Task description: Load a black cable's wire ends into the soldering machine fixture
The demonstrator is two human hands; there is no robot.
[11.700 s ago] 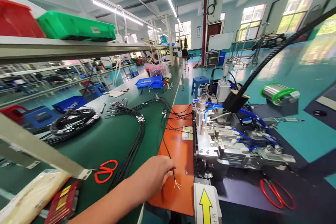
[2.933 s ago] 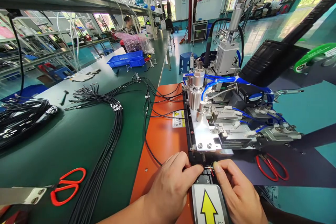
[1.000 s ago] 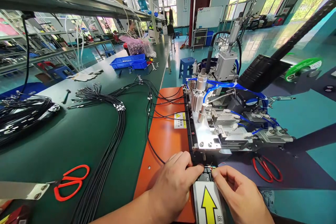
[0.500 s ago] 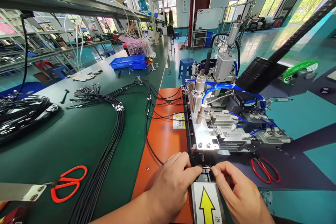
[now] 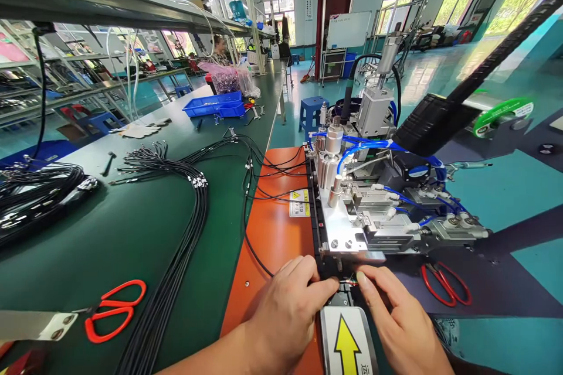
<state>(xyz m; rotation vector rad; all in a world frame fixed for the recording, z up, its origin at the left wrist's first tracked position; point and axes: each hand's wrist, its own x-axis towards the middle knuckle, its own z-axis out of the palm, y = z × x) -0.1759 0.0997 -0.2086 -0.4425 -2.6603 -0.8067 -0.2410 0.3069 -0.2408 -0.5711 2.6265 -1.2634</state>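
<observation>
Two bare hands meet at the front edge of the silver pneumatic wire machine point(image 5: 352, 222). Left hand point(image 5: 288, 310) pinches a thin black cable point(image 5: 253, 252) at its stripped end; right hand point(image 5: 396, 322) steadies the coloured cores point(image 5: 350, 281) with narrowed fingertips. Step judged: seating cores in the fixture. Next move calls for precise alignment above the yellow arrow plate point(image 5: 347, 343).

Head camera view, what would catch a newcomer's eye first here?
Both hands meet at the bottom centre: the left hand and right hand pinch a thin black cable with coloured wire ends at the front of the metal machine with blue tubing. Just below sits a yellow arrow plate, and red scissors lie on the green bench at left.
</observation>
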